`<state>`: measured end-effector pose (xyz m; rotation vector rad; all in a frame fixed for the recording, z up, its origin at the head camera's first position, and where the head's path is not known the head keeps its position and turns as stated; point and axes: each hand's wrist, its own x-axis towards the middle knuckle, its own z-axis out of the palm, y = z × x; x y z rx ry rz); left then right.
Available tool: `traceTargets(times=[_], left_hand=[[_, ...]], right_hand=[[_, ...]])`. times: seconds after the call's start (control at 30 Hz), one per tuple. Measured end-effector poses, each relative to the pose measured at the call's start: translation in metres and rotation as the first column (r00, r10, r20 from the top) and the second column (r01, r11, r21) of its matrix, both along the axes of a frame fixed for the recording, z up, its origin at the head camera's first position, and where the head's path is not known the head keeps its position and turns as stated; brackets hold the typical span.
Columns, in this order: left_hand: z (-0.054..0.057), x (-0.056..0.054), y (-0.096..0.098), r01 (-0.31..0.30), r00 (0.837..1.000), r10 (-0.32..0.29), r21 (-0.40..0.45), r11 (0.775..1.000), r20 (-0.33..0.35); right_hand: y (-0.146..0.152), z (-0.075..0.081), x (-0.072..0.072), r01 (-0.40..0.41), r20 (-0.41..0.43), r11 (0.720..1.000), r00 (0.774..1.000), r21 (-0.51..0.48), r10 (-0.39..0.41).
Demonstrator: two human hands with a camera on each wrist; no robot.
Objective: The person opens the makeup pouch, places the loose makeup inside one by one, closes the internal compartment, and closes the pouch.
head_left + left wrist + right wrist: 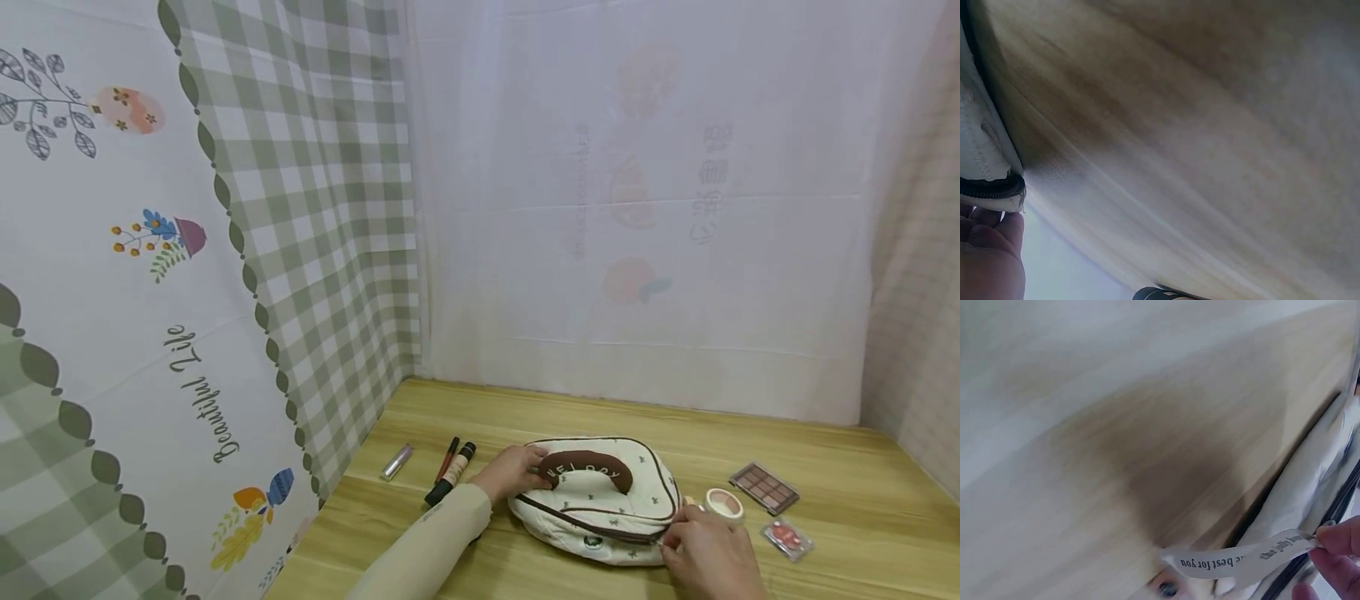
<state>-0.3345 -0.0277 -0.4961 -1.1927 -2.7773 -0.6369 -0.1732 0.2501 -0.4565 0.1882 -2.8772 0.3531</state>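
A cream cosmetic bag [585, 502] with dark brown piping and a brown lettered handle [581, 460] lies on the wooden table. My left hand [512, 472] holds the bag at its left end, fingertips beside the handle. In the left wrist view, fingers [991, 240] meet the bag's edge next to the dark zipper [994, 186]. At the bag's front right corner, my right hand [712, 552] pinches a white printed ribbon pull [1207, 564] on the zipper, between thumb and finger. The bag's inside is hidden.
Left of the bag lie a silver-pink tube [397, 462], a red-and-black pencil [447, 460] and a black-and-beige tube [454, 472]. To the right are a round compact [724, 503], an eyeshadow palette [764, 487] and a small clear case [787, 538]. Curtains [637, 208] enclose the table.
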Motion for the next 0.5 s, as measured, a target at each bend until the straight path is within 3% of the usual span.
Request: traceTargets(times=[0.3, 0.5], left_hand=[[0.000, 0.001, 0.000, -0.036, 0.999, 0.036, -0.005, 0.999, 0.016], [0.000, 0.002, 0.002, -0.050, 0.999, 0.051, -0.035, 0.998, 0.015]], right_hand=[[0.029, 0.002, -0.005, 0.013, 0.007, 1.000, 1.000, 0.005, -0.013], [0.045, 0.000, -0.013, 0.011, -0.055, 1.000, 0.998, 0.018, -0.010]])
